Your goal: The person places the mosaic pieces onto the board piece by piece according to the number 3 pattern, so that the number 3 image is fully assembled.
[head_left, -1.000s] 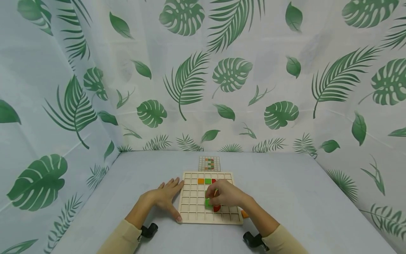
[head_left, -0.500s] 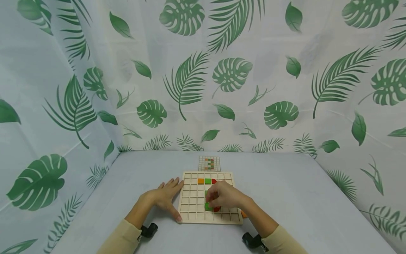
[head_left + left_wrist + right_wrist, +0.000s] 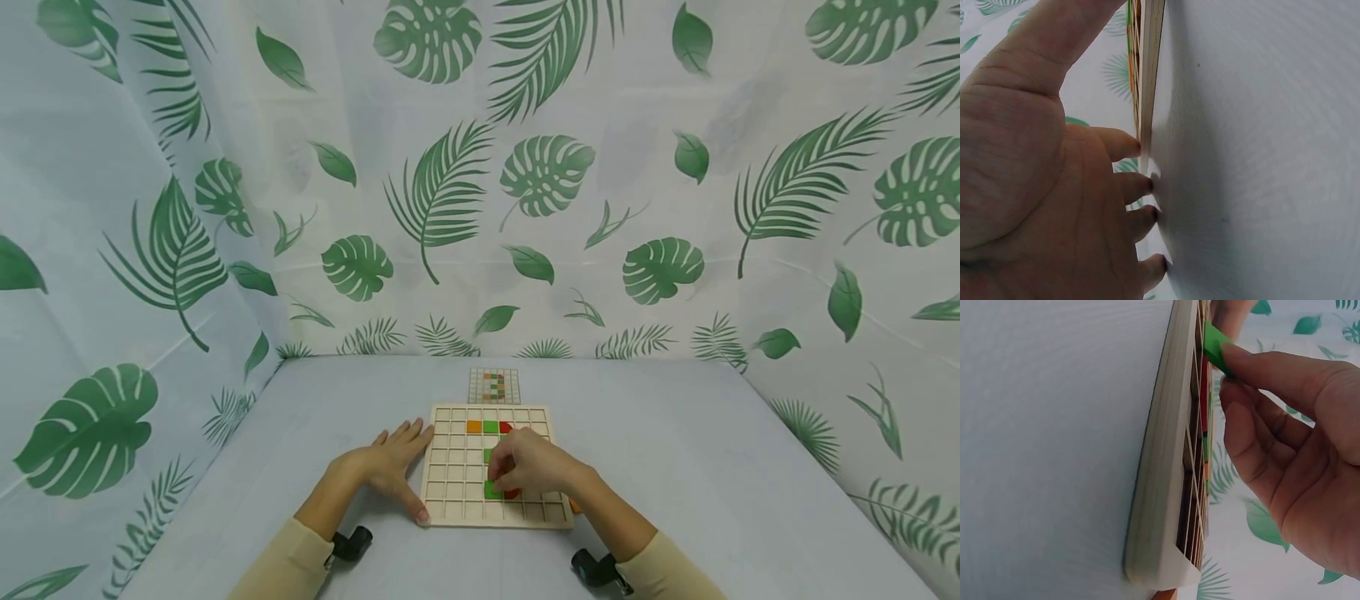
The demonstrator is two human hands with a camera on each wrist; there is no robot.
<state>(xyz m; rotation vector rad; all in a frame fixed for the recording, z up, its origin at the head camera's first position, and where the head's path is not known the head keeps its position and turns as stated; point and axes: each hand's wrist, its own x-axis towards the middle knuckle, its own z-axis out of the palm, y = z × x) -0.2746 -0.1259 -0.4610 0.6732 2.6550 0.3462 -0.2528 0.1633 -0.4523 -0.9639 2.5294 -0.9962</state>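
Observation:
A green square tile (image 3: 1215, 347) is pinched between the thumb and fingers of my right hand (image 3: 536, 462). In the right wrist view it stands tilted, one edge at the grid of the wooden board (image 3: 454, 510). Beside it lies a red piece (image 3: 513, 494), partly covered by the hand. My left hand (image 3: 386, 467) is spread along the board's left edge, thumb at the near left corner. Farther up the board lie an orange tile (image 3: 474, 427), a green square (image 3: 491, 427) and a red piece (image 3: 506, 427) in a row. Another green tile (image 3: 487, 456) peeks out by my right fingers.
A small printed grid card (image 3: 494, 386) with coloured cells lies just behind the board. An orange piece (image 3: 575, 506) sits at the board's right edge, mostly hidden by my right forearm. Leaf-patterned cloth (image 3: 480, 200) hangs behind the pale table (image 3: 660, 433).
My right hand has brought the green tile slightly nearer to me and down to the board, beside the red piece. The left hand has stayed at the board's edge.

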